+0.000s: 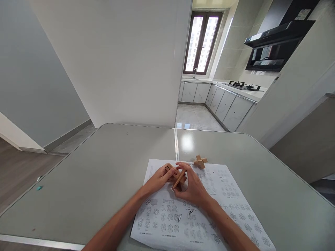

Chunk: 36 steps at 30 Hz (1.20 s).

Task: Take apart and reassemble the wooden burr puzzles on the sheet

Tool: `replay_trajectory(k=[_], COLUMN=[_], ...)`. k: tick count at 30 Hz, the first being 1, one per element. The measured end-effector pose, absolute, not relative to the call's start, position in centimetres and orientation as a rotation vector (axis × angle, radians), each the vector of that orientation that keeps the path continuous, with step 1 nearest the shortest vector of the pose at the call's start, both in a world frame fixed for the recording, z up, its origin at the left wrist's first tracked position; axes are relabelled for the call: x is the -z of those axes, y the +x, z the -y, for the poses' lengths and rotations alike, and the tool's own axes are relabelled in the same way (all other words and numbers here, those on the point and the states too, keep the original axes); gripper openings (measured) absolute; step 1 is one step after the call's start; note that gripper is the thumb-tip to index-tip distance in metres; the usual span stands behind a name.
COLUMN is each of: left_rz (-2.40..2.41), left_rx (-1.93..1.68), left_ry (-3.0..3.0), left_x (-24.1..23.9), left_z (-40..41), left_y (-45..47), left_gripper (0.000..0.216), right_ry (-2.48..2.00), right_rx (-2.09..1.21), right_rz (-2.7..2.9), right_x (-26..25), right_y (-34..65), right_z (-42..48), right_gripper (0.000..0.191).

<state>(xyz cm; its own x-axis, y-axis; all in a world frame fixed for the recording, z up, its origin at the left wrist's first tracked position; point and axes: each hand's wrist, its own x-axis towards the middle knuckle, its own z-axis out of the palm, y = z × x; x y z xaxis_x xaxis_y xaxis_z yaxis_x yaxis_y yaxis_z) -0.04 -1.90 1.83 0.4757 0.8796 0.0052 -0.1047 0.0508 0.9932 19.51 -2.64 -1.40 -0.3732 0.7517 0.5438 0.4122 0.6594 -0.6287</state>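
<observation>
Above the counter [104, 181] and sheet [184, 218], left hand [157, 179] clamps a block [170, 166] between its fingers, seemingly steadying it, while right hand [195, 190] pinches a stick [179, 179].

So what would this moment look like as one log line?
left hand: holds wooden pieces; right hand: holds wooden stick; beneath: printed sheet on table; beyond hands: wooden cross

Grey table [99, 174]: printed sheet [183, 221] on top, teal bit [39, 188] near left edge
</observation>
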Motion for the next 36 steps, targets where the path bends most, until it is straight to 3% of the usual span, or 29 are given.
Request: replay_trajectory(k=[15, 24, 36], left_rz=[-0.862, -0.829, -0.841], left_rx=[-0.928, -0.883, -0.917], left_ry=[1.210, 1.231, 1.203], left_x=[-1.45, -1.79, -1.23], left_z=[1.68, 1.90, 1.69], left_y=[-0.01, -0.13, -0.07], left_gripper=[0.045, 0.048, 0.048], right_ry=[-0.963, -1.009, -0.962], right_rx=[-0.483, -0.468, -0.543], right_rz=[1.989, 1.984, 1.949], right_x=[1.12, 1.15, 0.92], right_y=[19.42, 19.24, 19.15], right_z=[2.72, 2.94, 2.78], right_gripper=[0.081, 0.091, 0.082])
